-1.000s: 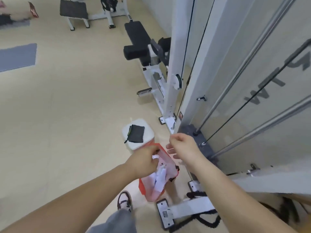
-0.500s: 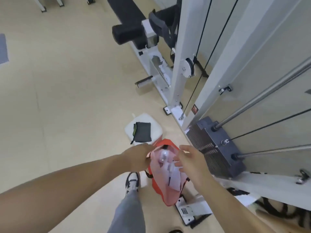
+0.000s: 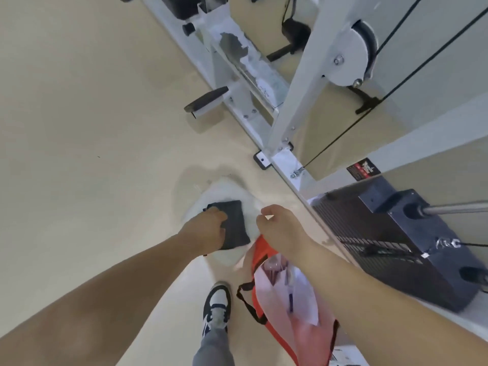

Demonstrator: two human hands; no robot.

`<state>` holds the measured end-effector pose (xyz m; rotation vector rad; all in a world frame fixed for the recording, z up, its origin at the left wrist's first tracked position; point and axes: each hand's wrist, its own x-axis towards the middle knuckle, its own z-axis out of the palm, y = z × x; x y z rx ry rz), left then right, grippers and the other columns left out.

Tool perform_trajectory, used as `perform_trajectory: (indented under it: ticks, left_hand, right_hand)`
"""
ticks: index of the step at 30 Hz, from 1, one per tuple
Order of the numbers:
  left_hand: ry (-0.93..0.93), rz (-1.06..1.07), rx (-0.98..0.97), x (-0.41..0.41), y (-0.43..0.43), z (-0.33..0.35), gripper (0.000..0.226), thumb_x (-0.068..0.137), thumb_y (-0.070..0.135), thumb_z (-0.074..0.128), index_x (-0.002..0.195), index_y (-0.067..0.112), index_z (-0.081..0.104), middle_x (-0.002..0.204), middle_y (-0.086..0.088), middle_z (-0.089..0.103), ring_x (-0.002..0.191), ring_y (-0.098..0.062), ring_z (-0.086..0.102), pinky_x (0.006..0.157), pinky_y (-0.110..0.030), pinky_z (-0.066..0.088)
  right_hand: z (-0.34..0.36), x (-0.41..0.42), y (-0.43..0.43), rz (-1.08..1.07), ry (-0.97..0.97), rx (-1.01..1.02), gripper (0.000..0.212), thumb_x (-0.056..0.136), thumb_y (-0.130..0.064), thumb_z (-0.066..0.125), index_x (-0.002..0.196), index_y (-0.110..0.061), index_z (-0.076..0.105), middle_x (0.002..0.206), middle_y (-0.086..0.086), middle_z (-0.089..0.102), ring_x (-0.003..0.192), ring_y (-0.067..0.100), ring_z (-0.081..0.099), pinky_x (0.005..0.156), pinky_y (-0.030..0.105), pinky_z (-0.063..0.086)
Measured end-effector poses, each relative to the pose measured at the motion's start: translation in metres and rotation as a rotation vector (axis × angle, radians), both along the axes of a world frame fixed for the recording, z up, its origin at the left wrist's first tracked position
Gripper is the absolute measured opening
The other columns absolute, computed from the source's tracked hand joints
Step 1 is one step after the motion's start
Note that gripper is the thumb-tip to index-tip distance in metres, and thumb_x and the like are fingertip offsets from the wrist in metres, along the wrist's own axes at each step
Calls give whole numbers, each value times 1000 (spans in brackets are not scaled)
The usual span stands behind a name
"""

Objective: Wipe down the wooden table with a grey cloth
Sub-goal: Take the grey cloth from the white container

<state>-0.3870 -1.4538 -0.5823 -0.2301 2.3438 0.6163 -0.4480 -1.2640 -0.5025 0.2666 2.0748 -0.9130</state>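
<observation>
the folded dark grey cloth [image 3: 235, 224] lies on a small white rounded stool [image 3: 224, 192] on the beige floor [image 3: 79, 128]. the left hand [image 3: 204, 231] rests on the cloth's near-left edge, fingers curled onto it. the right hand [image 3: 281, 227] holds the rim of an orange and pink bag [image 3: 298, 320] beside the stool, fingers pinched together. a black weight stack [image 3: 396, 247] stands to the right.

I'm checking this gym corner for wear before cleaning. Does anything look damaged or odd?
Yes. The white paint on the machine's slanted frame rail has flaked off in ragged patches, showing grey metal. Nearer, the left hand rests on a folded dark grey cloth atop a white stool; nothing there looks spilled.
</observation>
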Motion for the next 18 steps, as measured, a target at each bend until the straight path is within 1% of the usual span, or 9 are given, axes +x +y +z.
perform_trajectory:
  ticks: [3,5,7,9,11,13,15,16,18]
  left_hand:
    - [-1,-6,-3,-17,-11,-58,27,101,23,48,121,14,64,134,-5,51,114,-24,56,93,-37,51]
    - [-13,-10,-24,-27,-11,-90,37,104,29,48,138,20,59,161,-10,30,138,-29,41,107,-42,45]
    - [-65,-48,-49,-38,-7,-117,41,105,37,47,145,26,54,170,-13,7,155,-34,12,120,-46,32]
    - [-165,-131,-109,-46,-2,-139,41,104,43,46,142,29,56,170,-15,7,157,-38,-3,125,-51,20]
    - [-263,-181,-182,-49,2,-154,44,102,43,47,141,25,53,162,-12,29,155,-38,8,125,-56,14]
    - [-251,-188,-233,-49,3,-162,46,99,40,52,141,21,50,147,-9,44,146,-35,29,124,-59,15]
    - [-172,-167,-262,-48,-1,-166,44,97,39,59,135,17,53,131,-6,52,129,-30,47,121,-52,29]
    - [-136,-123,-256,-48,-5,-167,41,97,35,62,132,15,55,124,-5,54,119,-27,54,115,-45,40]
    - [-91,3,-223,-47,-11,-167,40,95,21,65,133,14,52,125,-5,51,104,-25,61,98,-37,54]
  right_hand:
    - [-37,-9,-15,-58,-13,-5,32,102,-20,55,134,-16,57,108,0,60,94,16,57,81,19,42]
    - [-55,-16,-21,-157,7,-35,24,103,-16,53,127,-19,59,104,-3,62,90,15,59,76,16,46]
    - [-70,-23,-21,-226,28,-58,23,102,-17,52,123,-23,60,102,-2,68,95,18,65,84,23,51]
    - [-81,-28,-19,-273,38,-63,26,100,-17,52,122,-24,63,106,2,71,103,24,68,95,37,55]
    - [-84,-30,-16,-301,30,-63,22,98,-16,52,111,-27,66,110,5,73,106,28,69,98,46,56]
    - [-84,-32,-13,-311,6,-55,19,98,-14,53,100,-29,66,107,9,73,104,32,70,95,47,57]
    - [-81,-33,-13,-316,-22,-63,19,99,-12,53,97,-25,67,104,12,74,98,31,71,90,45,58]
    - [-79,-34,-13,-316,-31,-73,18,99,-12,54,96,-22,68,104,13,74,94,29,72,88,42,59]
    - [-76,-34,-14,-326,-37,-91,17,101,-15,54,96,-17,71,103,13,75,88,27,73,82,37,59]
